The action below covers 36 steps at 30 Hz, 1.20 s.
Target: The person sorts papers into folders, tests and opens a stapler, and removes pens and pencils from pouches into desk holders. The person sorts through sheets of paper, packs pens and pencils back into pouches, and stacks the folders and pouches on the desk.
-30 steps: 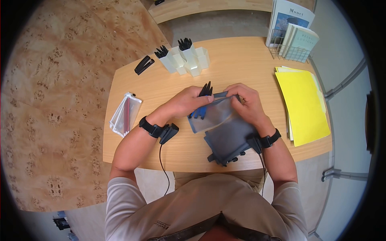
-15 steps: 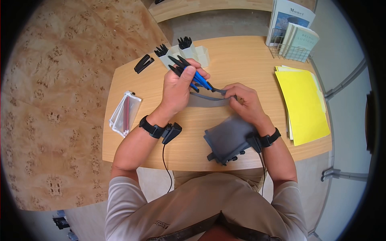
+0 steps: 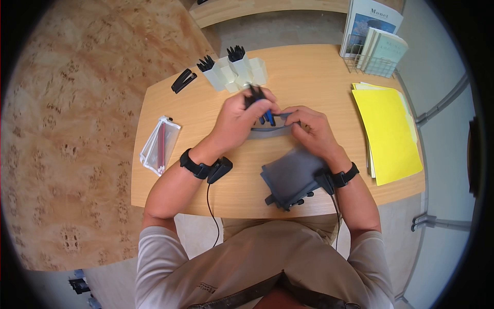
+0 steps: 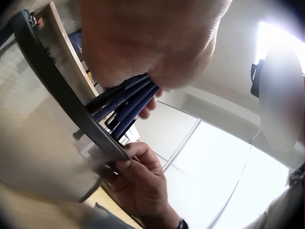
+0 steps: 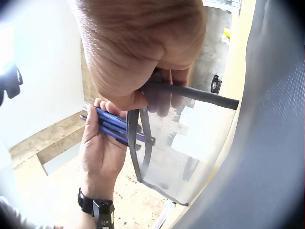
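Observation:
The left hand [image 3: 234, 121] grips a bundle of several blue pens with black ends [image 3: 267, 116], which lie across the mouth of a see-through mesh pouch with a dark edge [image 3: 270, 133]. In the right wrist view the lower ends of the pens [image 5: 114, 125] reach just inside the pouch opening. Thumb and fingers of the right hand [image 3: 315, 131] pinch the pouch's rim at its right end. In the left wrist view the rim [image 4: 62, 95] runs below the pens [image 4: 128, 102], and the right hand [image 4: 143, 186] holds its corner.
Another dark mesh pouch [image 3: 293, 177] lies near the front edge. White holders [image 3: 239, 74] with black pens stand at the back beside a black stapler [image 3: 183, 81]. A clear pouch [image 3: 160, 146] lies left, yellow folders [image 3: 388, 136] right, books [image 3: 383, 51] in a wire rack behind.
The left hand lifted the pens up and left from the pouch, then brought them back right to its mouth. The right hand has kept its pinch on the rim, and the rim has opened wider.

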Available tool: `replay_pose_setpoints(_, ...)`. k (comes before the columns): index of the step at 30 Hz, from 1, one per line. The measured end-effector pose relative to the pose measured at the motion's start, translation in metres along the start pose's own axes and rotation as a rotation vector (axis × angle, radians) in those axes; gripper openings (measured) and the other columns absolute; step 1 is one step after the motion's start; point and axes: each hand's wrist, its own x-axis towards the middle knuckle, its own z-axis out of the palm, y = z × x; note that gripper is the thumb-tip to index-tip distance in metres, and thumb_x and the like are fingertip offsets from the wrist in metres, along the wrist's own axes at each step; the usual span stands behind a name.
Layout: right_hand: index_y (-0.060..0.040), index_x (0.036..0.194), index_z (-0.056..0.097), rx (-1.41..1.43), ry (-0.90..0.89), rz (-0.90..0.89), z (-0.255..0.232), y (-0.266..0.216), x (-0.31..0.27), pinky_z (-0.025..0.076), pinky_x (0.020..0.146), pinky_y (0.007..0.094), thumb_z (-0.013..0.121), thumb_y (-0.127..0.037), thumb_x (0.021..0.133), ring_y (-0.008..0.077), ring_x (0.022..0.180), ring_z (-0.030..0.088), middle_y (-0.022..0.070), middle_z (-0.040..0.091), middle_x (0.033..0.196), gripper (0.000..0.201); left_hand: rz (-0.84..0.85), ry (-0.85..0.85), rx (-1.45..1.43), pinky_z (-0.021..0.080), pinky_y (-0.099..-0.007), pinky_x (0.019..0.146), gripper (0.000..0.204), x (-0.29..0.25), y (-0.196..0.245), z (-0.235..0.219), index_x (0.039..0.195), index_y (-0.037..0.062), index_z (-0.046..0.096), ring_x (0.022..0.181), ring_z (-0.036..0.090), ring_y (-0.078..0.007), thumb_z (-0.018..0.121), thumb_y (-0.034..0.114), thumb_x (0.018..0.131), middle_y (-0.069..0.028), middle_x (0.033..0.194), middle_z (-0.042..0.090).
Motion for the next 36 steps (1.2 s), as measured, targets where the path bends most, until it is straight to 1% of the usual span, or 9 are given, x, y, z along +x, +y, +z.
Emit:
replay_pose_setpoints(3,-0.0048,0.096,0.069,0.001,-0.007,0.000,-0.001,0.000,0.002,0.055,0.080,0.0339,0.061,0.004,0.082,0.0286,0.092,0.071,0.0139,0.073,0.110,0.018,-0.245,-0.200,0.359,0.049,-0.0281,0.084,0.021,0.001,-0.004,-0.007,0.108,0.0001,0.065,0.089,0.061,-0.0129,0.062,0.021,0.104,-0.0029,0.098,0.070)
replay_pose_setpoints(7,-0.0022,0.097,0.069,0.024,-0.047,0.045,-0.004,0.001,0.000,0.054,0.089,0.0337,0.059,0.006,0.083,0.0298,0.102,0.071,0.0164,0.073,0.114,0.019,-0.386,-0.391,0.777,0.049,-0.0300,0.078,0.023,0.002,0.000,-0.009,0.110,-0.0005,0.066,0.082,0.060,-0.0190,0.065,0.020,0.100,-0.0119,0.090,0.067)
replay_pose_setpoints(10,-0.0020,0.097,0.069,0.033,-0.067,0.052,-0.001,0.001,-0.001,0.054,0.089,0.0337,0.059,0.006,0.083,0.0297,0.102,0.071,0.0167,0.073,0.114,0.019,-0.258,-0.515,0.988,0.051,-0.0344,0.078,0.024,-0.002,-0.016,-0.020,0.114,0.0000,0.066,0.083,0.065,-0.0242,0.067,0.018,0.097,-0.0168,0.092,0.067)
replay_pose_setpoints(14,-0.0012,0.099,0.068,0.014,-0.039,0.039,-0.001,0.003,-0.001,0.054,0.088,0.0322,0.058,0.007,0.085,0.0253,0.101,0.070,0.0150,0.073,0.112,0.019,-0.209,-0.457,1.047,0.052,-0.0368,0.082,0.028,-0.003,0.004,-0.018,0.119,0.0008,0.066,0.089,0.069,-0.0254,0.067,0.016,0.096,-0.0169,0.095,0.070)
replay_pose_setpoints(19,-0.0019,0.098,0.069,0.078,0.108,0.122,-0.002,0.014,-0.001,0.055,0.083,0.0327,0.059,0.003,0.086,0.0259,0.094,0.071,0.0126,0.074,0.105,0.016,0.084,0.117,0.697,0.050,-0.0322,0.095,0.032,-0.013,0.010,-0.051,0.124,-0.0014,0.064,0.109,0.065,-0.0207,0.063,0.013,0.096,-0.0117,0.117,0.070)
replay_pose_setpoints(23,-0.0013,0.098,0.069,0.065,0.132,0.147,-0.004,0.015,0.000,0.054,0.082,0.0313,0.059,0.003,0.087,0.0240,0.090,0.071,0.0115,0.073,0.101,0.015,-0.340,0.198,0.020,0.049,-0.0293,0.097,0.030,-0.036,-0.028,-0.069,0.122,0.0026,0.066,0.103,0.065,-0.0164,0.067,0.014,0.095,-0.0080,0.114,0.071)
replay_pose_setpoints(26,-0.0018,0.104,0.068,0.036,0.062,0.253,-0.006,0.014,-0.001,0.054,0.085,0.0338,0.061,0.001,0.087,0.0280,0.095,0.070,0.0140,0.072,0.106,0.019,-0.378,0.097,0.106,0.049,-0.0272,0.086,0.024,-0.048,-0.071,-0.083,0.115,0.0019,0.068,0.092,0.062,-0.0112,0.069,0.014,0.095,-0.0046,0.099,0.071)
replay_pose_setpoints(30,-0.0024,0.115,0.066,-0.267,-0.049,0.121,-0.008,-0.021,0.016,0.052,0.094,0.0395,0.065,-0.004,0.086,0.0344,0.109,0.066,0.0178,0.069,0.117,0.029,-0.328,0.170,0.460,0.048,-0.0273,0.074,0.018,-0.054,-0.064,-0.071,0.107,0.0007,0.069,0.081,0.059,-0.0096,0.070,0.015,0.095,-0.0043,0.085,0.067)
replay_pose_setpoints(36,-0.0025,0.125,0.064,-0.555,-0.112,-0.183,0.016,-0.051,0.051,0.045,0.106,0.0456,0.069,-0.009,0.088,0.0402,0.125,0.056,0.0210,0.063,0.128,0.039,0.051,0.121,0.623,0.050,-0.0343,0.069,0.014,-0.053,-0.046,-0.047,0.102,0.0006,0.068,0.074,0.062,-0.0213,0.068,0.013,0.096,-0.0132,0.084,0.066)
